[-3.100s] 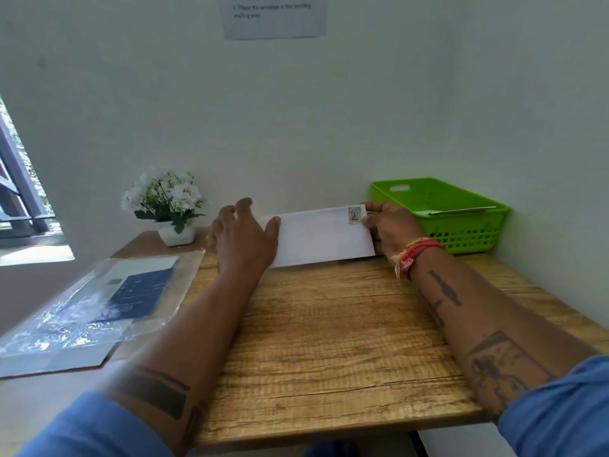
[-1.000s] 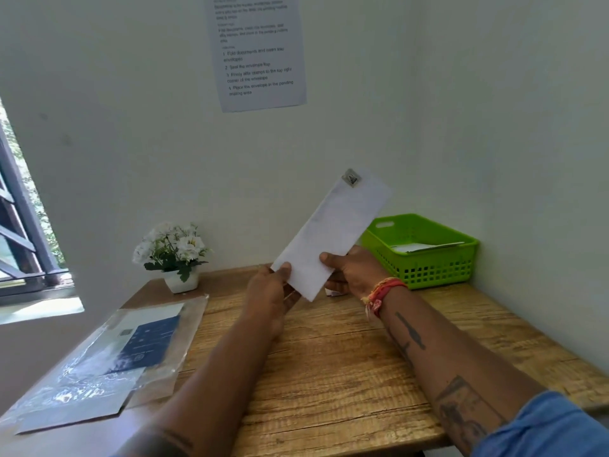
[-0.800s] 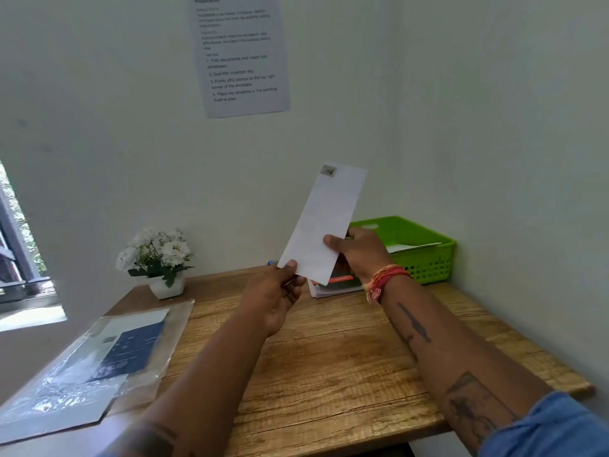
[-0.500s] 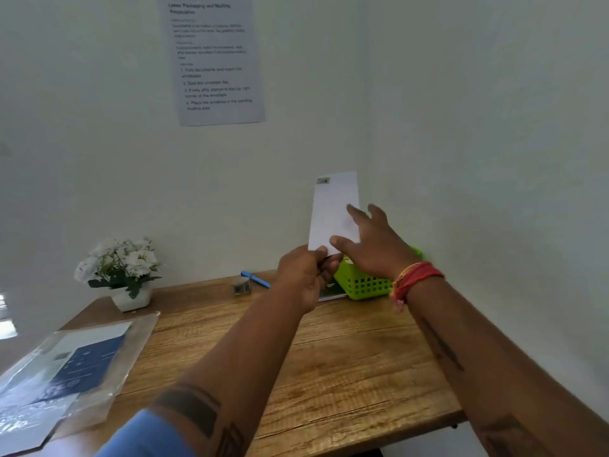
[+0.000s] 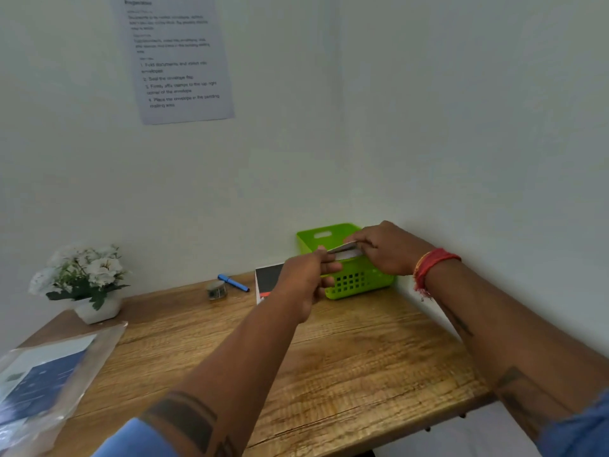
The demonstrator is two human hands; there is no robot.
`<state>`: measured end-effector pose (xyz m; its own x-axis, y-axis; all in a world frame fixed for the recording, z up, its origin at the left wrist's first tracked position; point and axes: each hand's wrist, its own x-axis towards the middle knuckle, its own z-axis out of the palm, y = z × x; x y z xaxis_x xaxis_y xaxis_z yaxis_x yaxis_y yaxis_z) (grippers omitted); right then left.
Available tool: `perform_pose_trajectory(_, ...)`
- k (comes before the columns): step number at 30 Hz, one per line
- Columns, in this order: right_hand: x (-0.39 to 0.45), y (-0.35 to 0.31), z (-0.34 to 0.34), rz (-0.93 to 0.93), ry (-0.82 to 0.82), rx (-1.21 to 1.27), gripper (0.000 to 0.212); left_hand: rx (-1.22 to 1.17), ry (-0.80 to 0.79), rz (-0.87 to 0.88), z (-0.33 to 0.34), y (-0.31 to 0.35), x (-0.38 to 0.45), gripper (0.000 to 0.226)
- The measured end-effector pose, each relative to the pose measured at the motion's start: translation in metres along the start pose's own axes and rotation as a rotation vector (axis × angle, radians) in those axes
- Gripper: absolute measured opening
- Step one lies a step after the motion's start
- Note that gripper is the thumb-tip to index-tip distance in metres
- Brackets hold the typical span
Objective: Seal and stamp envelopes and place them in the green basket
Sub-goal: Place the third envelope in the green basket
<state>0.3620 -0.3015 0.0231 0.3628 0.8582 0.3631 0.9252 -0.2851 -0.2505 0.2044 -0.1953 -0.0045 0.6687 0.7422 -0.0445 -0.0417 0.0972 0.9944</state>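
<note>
The white envelope was held nearly flat over the green basket, which stood in the table's far right corner against the wall. The person's left hand pinched the envelope's near end, fingers curled on it; the right hand gripped its far end from above, fingers bent down over the edge. The envelope was above the basket's rim, not yet released and not resting inside. Seen almost edge-on, its stamp and flap could not be checked from this angle. Judgement: the step in hand was the last one for this envelope, the placing; what remained was to lower it and let go. Basket contents: mostly hidden behind the hands and the envelope, so I could not tell whether other envelopes lay in it. Whether more envelopes were waiting to be sealed was not evident. Other items on the wooden table: a dark booklet with a red patch just left of the basket, a blue pen and a small roll of tape near the far edge, a white pot of flowers at the far left corner, and a clear plastic sleeve holding a blue-printed sheet at the left edge. A printed instruction sheet hung on the wall.
</note>
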Motion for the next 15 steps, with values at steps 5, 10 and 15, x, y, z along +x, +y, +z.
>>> perform_pose_trajectory(5, 0.009, 0.003, 0.017, 0.087, 0.01, -0.227, 0.046, 0.066, 0.054, 0.032, -0.007, -0.009, 0.011, 0.025)
perform_pose_trajectory(10, 0.008, 0.011, 0.022, 0.048, 0.167, -0.211, 0.039, 0.148, 0.064, 0.135, -0.005, -0.013, 0.013, 0.027)
perform_pose_trajectory(15, 0.013, 0.007, 0.02, 0.108, 0.331, -0.204, 0.031, 0.188, 0.079, 0.183, -0.004, -0.013, 0.011, 0.027)
